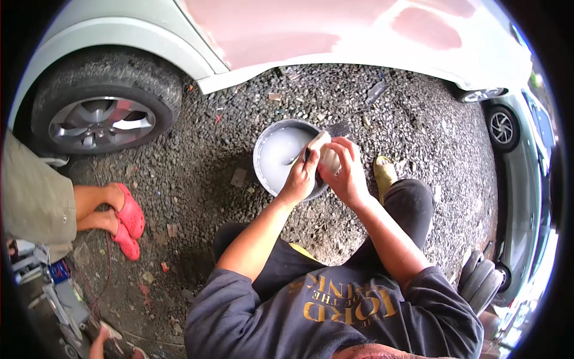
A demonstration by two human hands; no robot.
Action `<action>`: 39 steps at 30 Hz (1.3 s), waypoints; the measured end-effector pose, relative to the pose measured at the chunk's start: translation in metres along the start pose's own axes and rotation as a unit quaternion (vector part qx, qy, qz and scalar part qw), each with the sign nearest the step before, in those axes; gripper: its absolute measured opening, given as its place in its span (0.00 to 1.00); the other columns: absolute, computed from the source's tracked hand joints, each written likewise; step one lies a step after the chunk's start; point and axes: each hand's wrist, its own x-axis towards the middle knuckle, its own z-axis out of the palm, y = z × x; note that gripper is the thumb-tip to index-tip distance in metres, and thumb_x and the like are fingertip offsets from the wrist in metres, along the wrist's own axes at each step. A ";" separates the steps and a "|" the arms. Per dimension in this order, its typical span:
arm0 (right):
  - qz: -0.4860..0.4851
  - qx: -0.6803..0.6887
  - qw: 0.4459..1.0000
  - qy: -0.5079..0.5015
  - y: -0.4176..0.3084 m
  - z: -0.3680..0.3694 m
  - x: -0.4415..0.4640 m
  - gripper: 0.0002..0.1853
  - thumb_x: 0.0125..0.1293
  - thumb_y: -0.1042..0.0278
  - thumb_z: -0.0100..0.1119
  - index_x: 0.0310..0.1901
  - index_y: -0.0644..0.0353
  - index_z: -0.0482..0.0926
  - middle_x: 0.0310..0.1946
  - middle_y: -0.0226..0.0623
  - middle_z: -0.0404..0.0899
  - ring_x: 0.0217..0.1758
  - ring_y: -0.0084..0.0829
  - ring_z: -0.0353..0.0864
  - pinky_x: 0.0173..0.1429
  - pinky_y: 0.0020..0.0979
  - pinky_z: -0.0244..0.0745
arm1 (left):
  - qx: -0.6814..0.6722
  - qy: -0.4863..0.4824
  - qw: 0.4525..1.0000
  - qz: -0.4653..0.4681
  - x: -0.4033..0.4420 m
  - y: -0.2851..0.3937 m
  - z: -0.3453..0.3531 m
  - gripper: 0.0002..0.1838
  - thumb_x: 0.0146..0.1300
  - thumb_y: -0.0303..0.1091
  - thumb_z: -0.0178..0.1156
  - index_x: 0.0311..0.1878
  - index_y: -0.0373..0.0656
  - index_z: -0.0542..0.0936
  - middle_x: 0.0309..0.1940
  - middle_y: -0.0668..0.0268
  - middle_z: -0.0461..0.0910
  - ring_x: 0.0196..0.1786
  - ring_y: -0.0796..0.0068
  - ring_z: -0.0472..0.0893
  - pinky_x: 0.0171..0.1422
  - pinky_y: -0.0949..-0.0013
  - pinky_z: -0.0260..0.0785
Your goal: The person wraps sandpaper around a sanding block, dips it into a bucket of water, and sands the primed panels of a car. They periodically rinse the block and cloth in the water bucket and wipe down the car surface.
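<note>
My left hand (pixel 302 175) is closed around a pale, flat block (pixel 319 142), holding it over the bucket's right side. My right hand (pixel 347 173) bends its fingers over the right side of the same block, and a whitish part (pixel 330 160) shows under them. A dark, thin piece (pixel 338 128) that looks like sandpaper sticks out past the block's far end. Whether it is attached to the block I cannot tell. Below both hands a grey bucket (pixel 258 160) stands on the gravel with cloudy, whitish water (pixel 281 152) in it.
Ahead is a car panel (pixel 287 45) with pinkish patches, and a wheel (pixel 104 119) at left. Another person's red clogs (pixel 130 214) are on the left. Tools (pixel 60 293) lie lower left. Loose tyres (pixel 480 281) and a parked car (pixel 526 179) stand at right.
</note>
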 end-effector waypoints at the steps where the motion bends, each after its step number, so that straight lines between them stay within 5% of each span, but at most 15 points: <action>1: 0.014 0.014 1.000 -0.018 0.000 -0.003 -0.002 0.30 0.53 0.75 0.74 0.59 0.59 0.75 0.60 0.50 0.74 0.64 0.54 0.74 0.68 0.48 0.72 | 0.000 0.004 1.000 0.004 0.001 -0.005 0.000 0.29 0.84 0.50 0.45 0.76 0.37 0.66 0.67 0.58 0.75 0.69 0.67 0.75 0.74 0.64 0.66; 8: -0.020 -0.014 0.991 -0.132 -0.001 -0.016 0.020 0.29 0.56 0.68 0.73 0.62 0.55 0.78 0.62 0.45 0.74 0.64 0.50 0.74 0.69 0.47 0.72 | -0.051 0.056 0.997 -0.022 0.010 0.006 -0.002 0.22 0.82 0.41 0.51 0.71 0.39 0.72 0.59 0.62 0.81 0.59 0.73 0.80 0.63 0.69 0.74; 10: -0.067 -0.075 0.990 -0.101 0.003 -0.020 0.040 0.30 0.58 0.66 0.72 0.65 0.56 0.77 0.67 0.47 0.70 0.69 0.51 0.71 0.74 0.47 0.68 | -0.059 0.094 0.990 -0.084 0.013 0.015 -0.019 0.18 0.80 0.37 0.53 0.66 0.38 0.76 0.57 0.60 0.82 0.58 0.69 0.82 0.64 0.65 0.73; 13: 0.070 0.057 0.996 0.023 0.012 -0.004 0.064 0.32 0.62 0.65 0.70 0.68 0.60 0.73 0.67 0.53 0.72 0.69 0.54 0.73 0.72 0.46 0.70 | -0.150 0.122 0.980 -0.038 0.018 -0.004 -0.054 0.20 0.79 0.37 0.54 0.66 0.35 0.75 0.60 0.57 0.81 0.61 0.65 0.81 0.68 0.60 0.73; 14: 0.204 0.217 0.951 -0.081 0.028 0.006 0.068 0.33 0.63 0.63 0.68 0.69 0.63 0.71 0.64 0.56 0.76 0.65 0.54 0.78 0.70 0.45 0.73 | -0.184 0.124 0.974 -0.050 0.012 0.000 -0.059 0.20 0.79 0.36 0.54 0.66 0.34 0.75 0.61 0.56 0.80 0.63 0.64 0.81 0.69 0.58 0.73; 16: 0.239 0.308 0.873 -0.292 0.018 -0.003 0.078 0.35 0.66 0.65 0.67 0.73 0.63 0.68 0.64 0.60 0.78 0.66 0.49 0.81 0.73 0.40 0.71 | -0.175 0.145 0.972 -0.062 0.002 0.002 -0.067 0.22 0.79 0.39 0.54 0.68 0.34 0.74 0.64 0.56 0.79 0.65 0.62 0.79 0.71 0.57 0.71; 20: -0.101 0.101 0.958 -0.250 0.003 0.064 0.036 0.38 0.63 0.62 0.68 0.72 0.70 0.67 0.71 0.62 0.69 0.73 0.57 0.71 0.74 0.49 0.69 | -0.073 0.243 0.962 -0.102 -0.018 -0.021 -0.080 0.25 0.81 0.45 0.49 0.70 0.35 0.73 0.66 0.60 0.77 0.67 0.68 0.77 0.72 0.61 0.68; 21: -0.110 0.034 0.953 -0.280 -0.013 0.058 0.034 0.40 0.61 0.62 0.69 0.72 0.71 0.67 0.75 0.61 0.63 0.77 0.58 0.65 0.77 0.53 0.65 | -0.052 0.246 0.957 -0.143 -0.023 -0.018 -0.078 0.27 0.82 0.48 0.46 0.67 0.34 0.76 0.64 0.60 0.79 0.66 0.69 0.77 0.70 0.62 0.69; 26: -0.197 -0.105 0.941 -0.253 -0.010 0.097 0.019 0.32 0.61 0.62 0.65 0.65 0.71 0.73 0.63 0.56 0.74 0.64 0.51 0.77 0.66 0.46 0.76 | -0.044 0.326 0.935 -0.137 -0.037 -0.031 -0.064 0.31 0.81 0.54 0.47 0.75 0.40 0.70 0.71 0.63 0.74 0.74 0.69 0.71 0.79 0.60 0.59; 30: -0.059 -0.002 0.927 -0.370 -0.005 0.099 0.063 0.20 0.62 0.58 0.70 0.50 0.62 0.80 0.49 0.48 0.83 0.53 0.49 0.85 0.57 0.46 0.82 | -0.125 0.384 0.904 -0.139 -0.028 -0.018 -0.056 0.38 0.78 0.66 0.38 0.75 0.46 0.68 0.79 0.63 0.63 0.80 0.68 0.61 0.81 0.52 0.51; 32: -0.033 0.008 0.936 -0.351 0.015 0.093 0.090 0.22 0.64 0.53 0.70 0.51 0.62 0.80 0.48 0.49 0.84 0.55 0.49 0.85 0.56 0.47 0.83 | 0.023 0.397 0.904 -0.159 -0.018 -0.046 -0.060 0.35 0.74 0.65 0.48 0.70 0.46 0.72 0.75 0.61 0.68 0.79 0.65 0.63 0.80 0.48 0.53; 33: -0.006 0.029 0.933 -0.358 0.021 0.085 0.106 0.22 0.65 0.52 0.69 0.51 0.62 0.80 0.46 0.50 0.84 0.53 0.50 0.86 0.56 0.48 0.83 | 0.165 0.174 0.952 -0.189 -0.001 -0.049 -0.069 0.37 0.70 0.60 0.56 0.74 0.45 0.70 0.74 0.52 0.69 0.77 0.54 0.67 0.78 0.48 0.57; 34: 0.021 0.049 0.929 -0.365 0.026 0.078 0.117 0.22 0.65 0.51 0.69 0.50 0.61 0.81 0.45 0.50 0.85 0.52 0.50 0.87 0.56 0.48 0.84 | 0.505 0.141 0.844 -0.111 0.001 -0.129 -0.104 0.36 0.68 0.53 0.60 0.74 0.43 0.70 0.67 0.43 0.74 0.70 0.43 0.73 0.73 0.49 0.64; 35: 0.020 0.064 0.947 -0.315 0.032 0.080 0.118 0.21 0.66 0.51 0.69 0.49 0.61 0.81 0.42 0.52 0.86 0.49 0.52 0.87 0.55 0.48 0.83 | 0.694 0.149 0.698 -0.094 0.003 -0.113 -0.062 0.35 0.69 0.51 0.60 0.74 0.42 0.70 0.65 0.38 0.75 0.68 0.38 0.74 0.73 0.50 0.66; 39: 0.034 0.090 0.938 -0.334 0.033 0.067 0.123 0.21 0.66 0.50 0.68 0.49 0.61 0.82 0.47 0.53 0.85 0.55 0.50 0.86 0.59 0.48 0.81 | 0.560 0.081 0.808 -0.163 0.042 -0.177 -0.071 0.33 0.73 0.46 0.54 0.79 0.47 0.65 0.76 0.43 0.64 0.78 0.45 0.65 0.79 0.47 0.58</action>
